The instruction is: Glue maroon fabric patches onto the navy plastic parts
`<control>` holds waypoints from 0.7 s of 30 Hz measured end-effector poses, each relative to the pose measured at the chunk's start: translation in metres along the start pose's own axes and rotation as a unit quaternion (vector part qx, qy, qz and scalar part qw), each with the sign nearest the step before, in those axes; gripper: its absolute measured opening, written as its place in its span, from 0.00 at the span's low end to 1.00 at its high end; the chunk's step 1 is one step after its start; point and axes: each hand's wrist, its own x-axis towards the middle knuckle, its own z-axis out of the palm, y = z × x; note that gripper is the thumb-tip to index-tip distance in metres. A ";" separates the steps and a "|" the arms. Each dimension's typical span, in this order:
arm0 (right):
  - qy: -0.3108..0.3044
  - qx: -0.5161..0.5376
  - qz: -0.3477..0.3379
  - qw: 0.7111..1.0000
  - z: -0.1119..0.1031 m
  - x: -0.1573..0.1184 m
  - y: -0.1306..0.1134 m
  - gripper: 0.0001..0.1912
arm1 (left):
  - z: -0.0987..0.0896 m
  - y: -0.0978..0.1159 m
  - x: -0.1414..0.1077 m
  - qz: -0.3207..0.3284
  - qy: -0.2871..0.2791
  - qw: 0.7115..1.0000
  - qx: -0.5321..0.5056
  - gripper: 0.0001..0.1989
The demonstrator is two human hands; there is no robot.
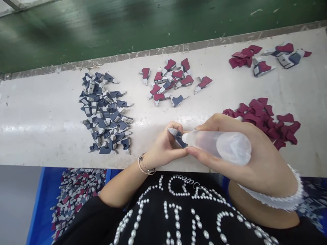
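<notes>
The right hand (255, 160) squeezes a clear bottle (217, 146), fingers wrapped round it; the left (167, 144) pinches a small blue-grey part (177, 136) at its tip. At seven o'clock, a blue bin (39, 204) holds mixed red and grey parts (79, 194).

Left hand (166, 147), right hand (265, 161) seemingly touching

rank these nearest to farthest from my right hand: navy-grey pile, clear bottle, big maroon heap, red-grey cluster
1. clear bottle, gripped in the right hand
2. big maroon heap, right side, just beyond the knuckles
3. red-grey cluster, middle of the table
4. navy-grey pile, left side
</notes>
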 end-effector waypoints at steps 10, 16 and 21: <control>0.029 -0.016 0.004 0.999 0.000 0.000 -0.001 0.13 | 0.001 0.003 0.001 0.016 0.013 0.999 0.032 0.25; 0.005 -0.020 0.013 1.000 0.003 -0.001 -0.004 0.12 | -0.001 -0.002 0.001 0.026 0.011 0.999 -0.023 0.27; -0.024 -0.017 0.004 1.000 -0.003 -0.002 -0.003 0.12 | -0.002 -0.003 -0.001 0.004 0.012 0.999 -0.038 0.25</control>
